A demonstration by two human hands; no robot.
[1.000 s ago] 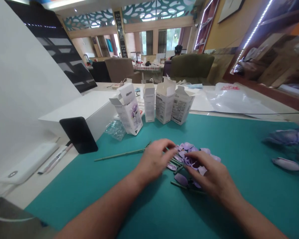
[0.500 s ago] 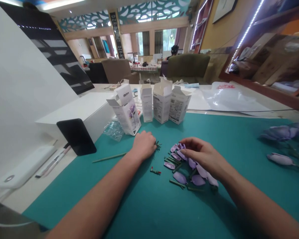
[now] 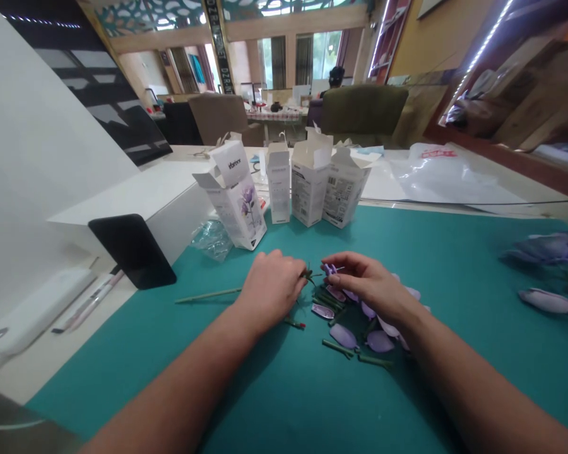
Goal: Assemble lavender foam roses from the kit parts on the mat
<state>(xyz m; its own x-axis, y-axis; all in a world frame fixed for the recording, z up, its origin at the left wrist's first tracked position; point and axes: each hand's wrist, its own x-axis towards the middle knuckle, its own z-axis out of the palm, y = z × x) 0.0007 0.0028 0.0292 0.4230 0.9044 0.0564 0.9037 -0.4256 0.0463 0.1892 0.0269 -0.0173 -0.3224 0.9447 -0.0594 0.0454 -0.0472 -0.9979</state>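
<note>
My left hand (image 3: pixel 277 287) is closed on a green stem piece (image 3: pixel 310 275) whose thin leaves poke out past the fingertips. Facing it, my right hand (image 3: pixel 366 280) pinches a small purple piece (image 3: pixel 330 270) between thumb and fingers. Below the hands, purple petals (image 3: pixel 343 336) and short green stems (image 3: pixel 337 348) lie in a loose pile on the teal mat (image 3: pixel 274 391), partly hidden by my right hand. A small green piece with a red tip (image 3: pixel 295 323) lies below my left hand. A long green stem (image 3: pixel 208 296) extends to the left of it.
Several open white boxes (image 3: pixel 307 189) stand at the mat's back edge, beside crumpled clear plastic (image 3: pixel 212 239). A black tablet (image 3: pixel 132 251) leans at the left. Purple flowers (image 3: pixel 546 301) lie at the far right. A person (image 3: pixel 336 77) sits in the background.
My right hand has lifted a small purple piece from the pile and moved left. My left hand has moved slightly right with the green piece, so the hands are closer. The view has shifted slightly.
</note>
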